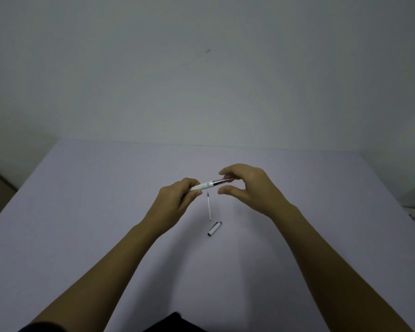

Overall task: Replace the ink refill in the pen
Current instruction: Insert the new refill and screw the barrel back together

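Observation:
My left hand (pixel 177 197) grips the white barrel of the pen (pixel 207 185), which points right and slightly up above the table. The pen's silver front section and tip reach into my right hand (pixel 247 188). The right forefinger touches the tip from above while the thumb sits apart below it. A thin white ink refill (pixel 209 207) with a dark tip lies on the table just under the pen. Nearer me lies the white pen cap (pixel 215 228) with a silver end.
The pale lilac table (pixel 106 212) ends at a far edge against a plain grey wall (pixel 201 68). A dark edge of clothing (pixel 173 322) shows at the bottom.

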Motion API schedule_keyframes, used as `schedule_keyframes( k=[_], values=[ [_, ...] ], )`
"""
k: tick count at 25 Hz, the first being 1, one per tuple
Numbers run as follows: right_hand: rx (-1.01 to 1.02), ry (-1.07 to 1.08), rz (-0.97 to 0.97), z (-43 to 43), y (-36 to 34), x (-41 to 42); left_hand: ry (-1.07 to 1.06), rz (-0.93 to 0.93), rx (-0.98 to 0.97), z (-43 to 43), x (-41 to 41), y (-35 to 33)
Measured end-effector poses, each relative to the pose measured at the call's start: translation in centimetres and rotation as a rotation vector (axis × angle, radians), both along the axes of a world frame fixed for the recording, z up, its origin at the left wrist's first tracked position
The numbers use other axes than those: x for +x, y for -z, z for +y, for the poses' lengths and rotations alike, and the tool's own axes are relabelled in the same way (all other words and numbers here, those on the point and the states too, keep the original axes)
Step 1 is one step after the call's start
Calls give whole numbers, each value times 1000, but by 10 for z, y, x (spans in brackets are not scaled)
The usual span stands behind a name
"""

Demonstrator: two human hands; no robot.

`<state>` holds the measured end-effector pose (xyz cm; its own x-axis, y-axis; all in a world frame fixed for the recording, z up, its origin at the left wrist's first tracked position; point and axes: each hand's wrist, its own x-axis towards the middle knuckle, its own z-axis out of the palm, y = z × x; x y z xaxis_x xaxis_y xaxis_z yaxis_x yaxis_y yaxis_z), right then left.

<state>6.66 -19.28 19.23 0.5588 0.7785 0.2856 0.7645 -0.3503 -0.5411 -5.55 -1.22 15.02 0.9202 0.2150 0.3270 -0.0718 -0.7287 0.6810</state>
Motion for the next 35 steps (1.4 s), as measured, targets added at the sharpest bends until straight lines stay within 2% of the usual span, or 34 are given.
schedule_keyframes(
  k=[11,16,19,21,23,25,27,31,35],
  values=[
    [-34,-16,-152,8,-6,3,1,-43,63,1,1,-6],
    [-14,-84,-153,8,-8,4,0,-48,76,3,2,-8],
    [-11,-49,-152,14,-5,4,2,-46,92,2,2,-6],
    [-11,-46,-103,16,0,6,-13,-45,75,2,3,-4],
    [85,-8,38,14,10,10,-29,-34,49,4,3,0],
    [249,114,282,13,27,15,-48,-18,22,6,4,5],
    [288,294,404,16,53,19,-69,4,1,10,5,10],
    [-28,595,444,22,125,20,-92,44,-32,15,11,20],
    [-339,714,594,27,178,7,-87,84,-44,18,17,30]
  ],
)
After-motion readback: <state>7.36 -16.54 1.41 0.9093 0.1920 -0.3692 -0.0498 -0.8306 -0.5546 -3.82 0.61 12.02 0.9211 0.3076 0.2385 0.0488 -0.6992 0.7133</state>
